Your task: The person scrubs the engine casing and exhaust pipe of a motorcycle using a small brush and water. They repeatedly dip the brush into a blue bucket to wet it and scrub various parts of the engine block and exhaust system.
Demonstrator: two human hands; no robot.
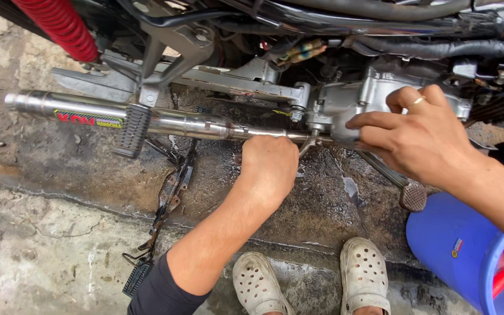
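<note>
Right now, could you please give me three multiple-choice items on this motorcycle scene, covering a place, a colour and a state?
1. Where does the left hand sit?
A. closed under the exhaust pipe
B. on the bucket
C. on a shoe

2. What colour is the bucket at lower right?
A. green
B. blue
C. white

3. How is the right hand placed?
A. clenched in a fist
B. hanging free
C. fingers spread on the engine casing

Answers: 1 A, the fist is closed just below the chrome pipe; 2 B, its wall is plainly blue; 3 C, its fingers lie across the grey casing.
</note>
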